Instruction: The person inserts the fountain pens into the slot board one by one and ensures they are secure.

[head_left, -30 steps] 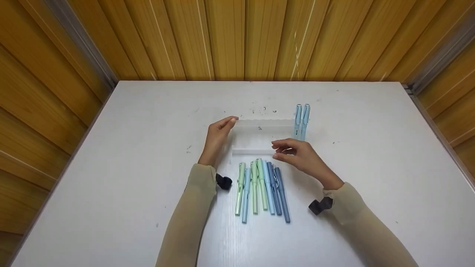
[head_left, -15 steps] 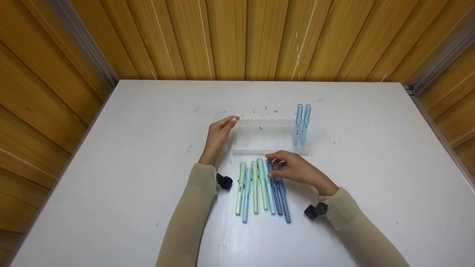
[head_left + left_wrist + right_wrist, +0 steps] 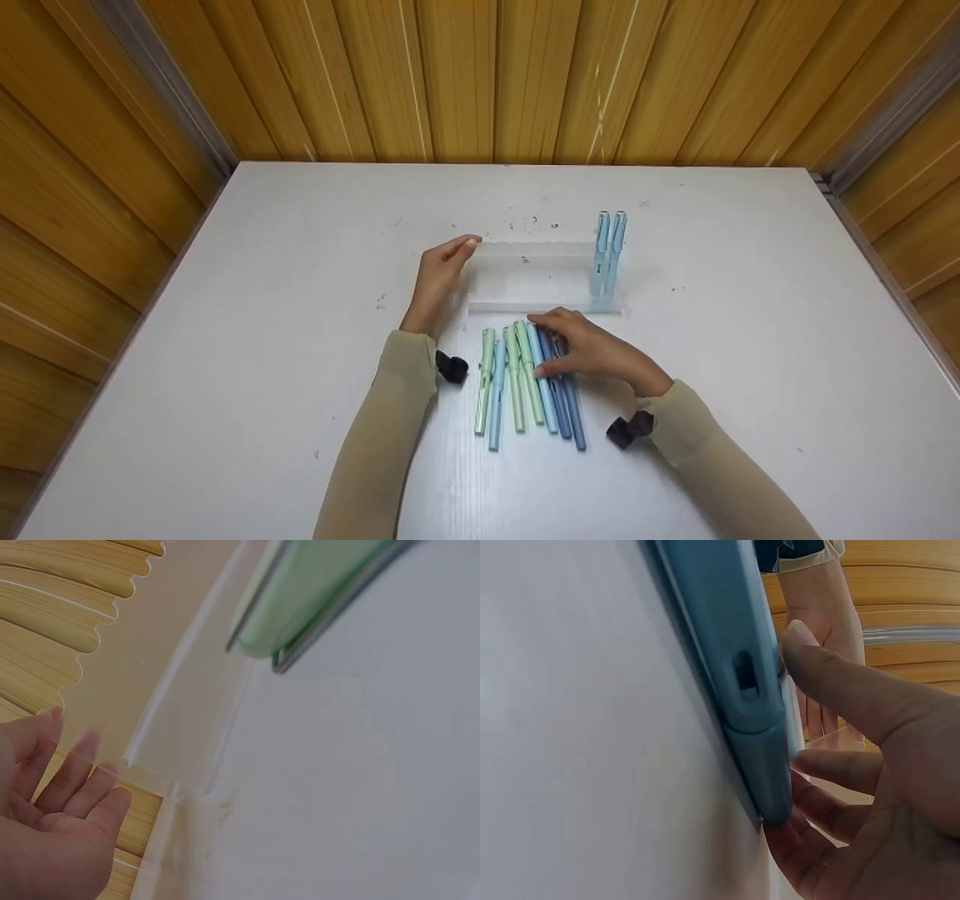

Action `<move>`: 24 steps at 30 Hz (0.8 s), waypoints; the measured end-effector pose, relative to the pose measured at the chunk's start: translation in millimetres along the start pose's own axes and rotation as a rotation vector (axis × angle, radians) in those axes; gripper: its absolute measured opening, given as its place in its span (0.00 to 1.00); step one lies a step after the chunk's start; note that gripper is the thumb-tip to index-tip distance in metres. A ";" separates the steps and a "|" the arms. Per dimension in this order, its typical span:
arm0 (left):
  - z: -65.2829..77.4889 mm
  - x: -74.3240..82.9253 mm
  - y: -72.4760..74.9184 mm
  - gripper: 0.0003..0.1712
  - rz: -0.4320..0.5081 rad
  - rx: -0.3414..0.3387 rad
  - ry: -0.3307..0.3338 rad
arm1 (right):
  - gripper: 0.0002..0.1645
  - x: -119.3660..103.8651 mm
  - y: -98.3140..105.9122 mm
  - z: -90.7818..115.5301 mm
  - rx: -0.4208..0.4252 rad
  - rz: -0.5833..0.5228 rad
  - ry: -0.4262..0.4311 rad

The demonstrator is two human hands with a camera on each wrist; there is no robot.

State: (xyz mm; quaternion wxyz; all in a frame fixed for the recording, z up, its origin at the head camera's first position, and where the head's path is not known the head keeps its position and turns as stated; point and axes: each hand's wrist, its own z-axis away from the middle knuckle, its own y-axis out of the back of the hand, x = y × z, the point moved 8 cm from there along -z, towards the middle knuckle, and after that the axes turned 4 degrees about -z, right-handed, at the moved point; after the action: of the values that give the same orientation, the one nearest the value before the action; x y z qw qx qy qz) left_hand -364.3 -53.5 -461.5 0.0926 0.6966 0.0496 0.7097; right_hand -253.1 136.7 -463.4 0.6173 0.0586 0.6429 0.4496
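The step in hand appears to be picking a pen from the loose row to stand in the clear rack [image 3: 525,307], where two light blue pens [image 3: 616,244] are already upright side by side at the right end. The left hand [image 3: 441,274] holds the rack by its left end, thumb and fingers at the upper corner, seemingly to steady it. Seven more pens lie on the white table [image 3: 225,337] just in front of the rack: green pens [image 3: 484,382] and a light blue one [image 3: 497,394] to the left, two dark blue pens [image 3: 576,420] to the right. The right hand [image 3: 592,345] is bent over the right part of that row, its thumb and forefinger apart along the nearer light blue pen [image 3: 549,409]; whether they have closed on it I cannot tell. The next move probably calls for a firm pinch on one pen alone, without dragging its touching neighbours, then a lift and a turn upright towards the rack's free stretch, beside the standing pair
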 end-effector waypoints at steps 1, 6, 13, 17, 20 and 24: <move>0.2 0.3 0.1 0.19 0.001 0.000 -0.001 | 0.51 0.9 -0.9 -0.4 -0.008 -0.008 -0.005; 1.5 1.9 0.0 0.18 0.030 -0.009 -0.009 | 0.50 1.8 -1.6 0.1 -0.024 -0.023 0.003; 1.8 0.5 1.0 0.19 0.033 -0.005 0.011 | 0.46 4.2 -0.1 0.7 -0.013 -0.056 0.007; 0.2 -1.0 0.4 0.18 0.029 -0.001 0.023 | 0.44 3.7 0.4 1.2 -0.007 -0.074 0.002; -0.8 -1.3 0.1 0.18 0.029 0.003 0.022 | 0.43 2.7 1.2 1.5 -0.002 -0.084 0.010; -1.1 -1.2 0.3 0.18 0.026 0.007 0.027 | 0.42 2.7 3.1 1.2 0.007 -0.096 0.033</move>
State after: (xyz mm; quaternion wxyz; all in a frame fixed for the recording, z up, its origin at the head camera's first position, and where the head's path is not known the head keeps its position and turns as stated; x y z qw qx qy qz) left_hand -365.4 -53.9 -462.7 0.0804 0.6879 0.0444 0.7200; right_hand -254.2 140.8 -463.2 0.6273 0.0224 0.6568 0.4179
